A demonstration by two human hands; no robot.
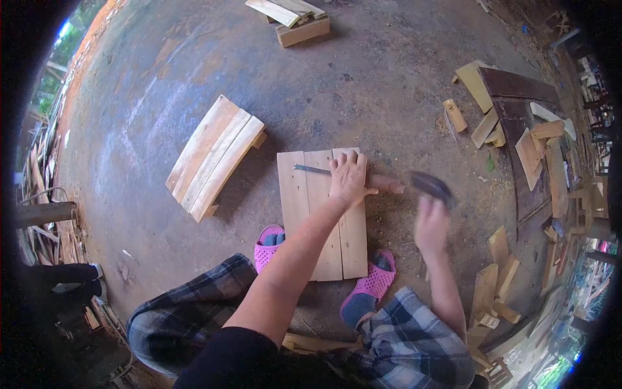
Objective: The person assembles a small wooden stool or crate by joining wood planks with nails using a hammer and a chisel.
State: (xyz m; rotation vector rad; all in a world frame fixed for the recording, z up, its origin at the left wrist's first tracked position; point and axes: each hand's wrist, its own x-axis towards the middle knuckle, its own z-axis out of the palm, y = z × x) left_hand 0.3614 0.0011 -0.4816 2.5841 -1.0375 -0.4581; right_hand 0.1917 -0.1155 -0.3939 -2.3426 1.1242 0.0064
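Chisel lies across the far end of the plank panel, handle poking past the panel's right edge, left hand over it. Right hand and hammer are just off its right side. Second panel's to its left, wood stack well beyond it, offcuts farther right.

Your trousers, five and seven o'clock: blue-grey and white plaid. Your slippers: bright pink, hole-patterned. Your sleeve: black. Board, centre: pale tan. Chisel handle: reddish brown. Hammer head: near-black. Panel, two o'clock: dark maroon.
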